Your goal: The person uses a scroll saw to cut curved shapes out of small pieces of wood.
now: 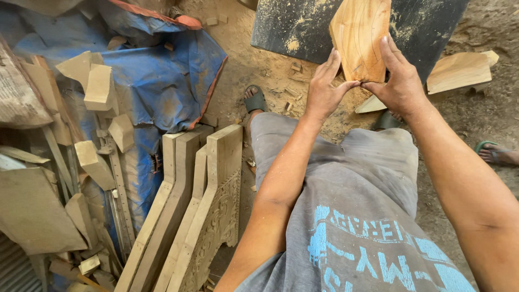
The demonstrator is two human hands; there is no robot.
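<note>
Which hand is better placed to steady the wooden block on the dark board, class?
Probably the right hand: its fingers run up the wooden block's side over the dark board. The left hand only touches the block's lower corner.

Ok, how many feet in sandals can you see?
3: one sandalled foot left of the hands, one partly hidden under the right hand, another person's foot at right edge.

Two hands, the left hand (323, 89) and right hand (398, 82), meet on one wood block (361, 38). Just right of the right hand lies one wooden offcut (458, 70). Well left of the left hand, three carved panels (208, 208) lean together beside one blue tarp (162, 81).
</note>
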